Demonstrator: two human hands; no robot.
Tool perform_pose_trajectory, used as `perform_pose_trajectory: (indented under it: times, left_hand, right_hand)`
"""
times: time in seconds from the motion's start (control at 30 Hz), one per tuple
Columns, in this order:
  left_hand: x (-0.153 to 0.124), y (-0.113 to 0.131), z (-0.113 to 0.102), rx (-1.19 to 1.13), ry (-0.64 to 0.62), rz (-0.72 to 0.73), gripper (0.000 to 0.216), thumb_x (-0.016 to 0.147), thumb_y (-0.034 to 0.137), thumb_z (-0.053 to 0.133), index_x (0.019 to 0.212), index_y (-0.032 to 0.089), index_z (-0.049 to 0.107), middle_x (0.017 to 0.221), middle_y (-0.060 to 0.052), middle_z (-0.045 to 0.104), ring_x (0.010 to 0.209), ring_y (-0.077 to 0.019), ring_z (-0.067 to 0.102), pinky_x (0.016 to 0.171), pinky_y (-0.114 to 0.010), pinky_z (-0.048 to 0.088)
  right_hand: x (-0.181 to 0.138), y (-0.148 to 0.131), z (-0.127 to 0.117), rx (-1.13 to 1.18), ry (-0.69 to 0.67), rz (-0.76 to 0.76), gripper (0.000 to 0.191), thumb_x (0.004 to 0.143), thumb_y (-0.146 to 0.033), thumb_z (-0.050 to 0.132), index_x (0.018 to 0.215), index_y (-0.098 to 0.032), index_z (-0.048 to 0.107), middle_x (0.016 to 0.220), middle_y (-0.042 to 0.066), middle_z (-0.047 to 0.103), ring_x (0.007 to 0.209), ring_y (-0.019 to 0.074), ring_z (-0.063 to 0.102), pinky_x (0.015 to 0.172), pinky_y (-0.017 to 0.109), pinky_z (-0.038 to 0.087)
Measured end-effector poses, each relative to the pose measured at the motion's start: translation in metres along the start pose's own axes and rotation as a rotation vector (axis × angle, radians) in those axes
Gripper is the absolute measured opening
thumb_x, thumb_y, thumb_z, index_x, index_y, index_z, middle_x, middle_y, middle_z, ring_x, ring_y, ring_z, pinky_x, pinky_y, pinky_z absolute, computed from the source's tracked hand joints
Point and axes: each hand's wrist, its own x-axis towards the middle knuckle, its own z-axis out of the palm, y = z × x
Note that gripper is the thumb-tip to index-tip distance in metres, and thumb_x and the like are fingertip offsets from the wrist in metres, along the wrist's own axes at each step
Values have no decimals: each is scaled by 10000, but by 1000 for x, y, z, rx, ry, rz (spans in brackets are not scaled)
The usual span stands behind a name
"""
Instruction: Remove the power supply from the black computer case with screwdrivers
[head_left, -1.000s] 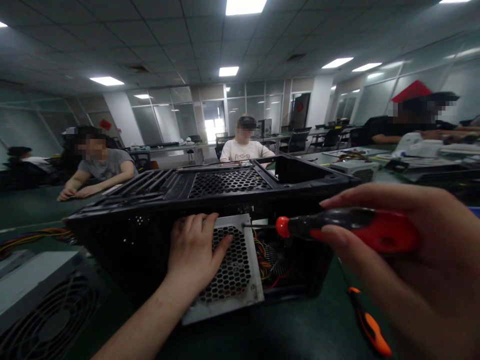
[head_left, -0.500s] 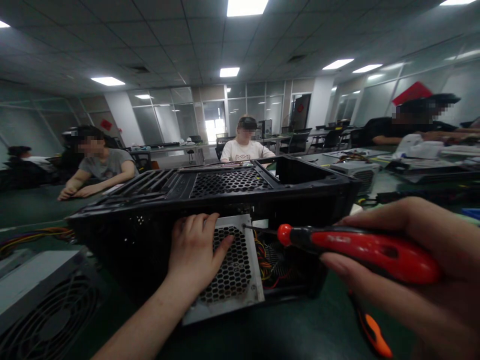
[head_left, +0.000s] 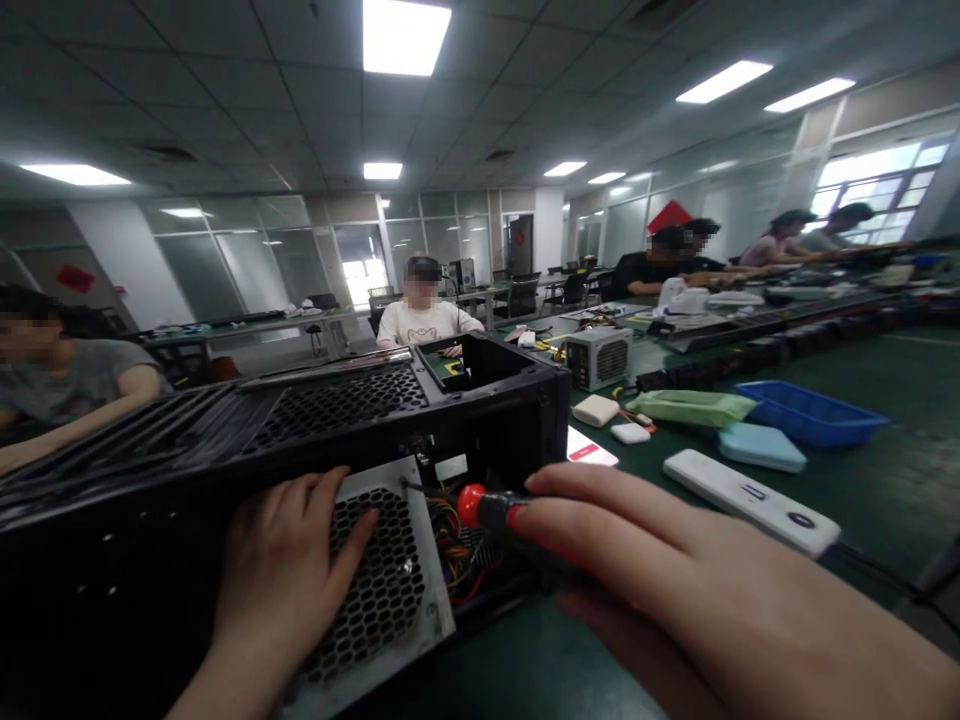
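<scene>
Brace the power supply point(head_left: 430, 570) at the open side of the computer case point(head_left: 510, 410), left hand point(head_left: 281, 560) spread flat across its grille point(head_left: 379, 600). Right hand point(head_left: 667, 565) grips the screwdriver point(head_left: 499, 512); hold its shaft square to the upper corner, limiting slip.

1. The right hand point(head_left: 675, 570) covers most of the screwdriver's point(head_left: 472, 505) handle; its wrist is cut off at the lower right.
2. Whether the blade's tip sits in a screw is too small to tell.
3. The left hand point(head_left: 281, 560) hides part of the perforated metal panel point(head_left: 382, 590).
4. The left edge cuts off the black case point(head_left: 135, 520) and a grey-shirted person point(head_left: 105, 385).
</scene>
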Motion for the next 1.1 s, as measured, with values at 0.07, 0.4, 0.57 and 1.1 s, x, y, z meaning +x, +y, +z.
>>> perform_pose_trajectory:
  times: [0.07,0.4,0.57,1.1]
  left_hand:
    - [0,-1,0,4,-4,2,577,998,549,344,1277,171,679,1170,-161,724,1111,-363,651,954,-532,485]
    - [-1,-1,3,11,-21,-12,607,997,557,327,1298,159,671,1159,-167,721,1117,-372,646,960,-542,484]
    - [-1,-3,3,3,-22,-5,598,987,559,345,1299,171,675,1179,-163,724,1118,-367,639,961,-542,485]
    - [-1,16,-10,-28,36,-55,443,988,435,483,1265,145,671,1177,-165,715,1126,-365,632,999,-569,479]
  right_hand:
    - [-6,-3,0,-18,-22,-32,247,952,-129,474,1111,-223,638,996,9,776,688,137,750,497,205,557]
    - [-4,-14,8,-19,-125,80,173,959,-248,570,1063,-231,707,765,3,718,515,138,672,398,225,449]
    - [6,-16,11,-43,2,39,276,1017,-206,471,1169,-248,698,1233,102,731,741,168,767,600,240,611]
    - [-9,13,18,-93,51,20,255,1035,-371,442,1251,-295,556,787,-35,726,541,138,682,423,220,503]
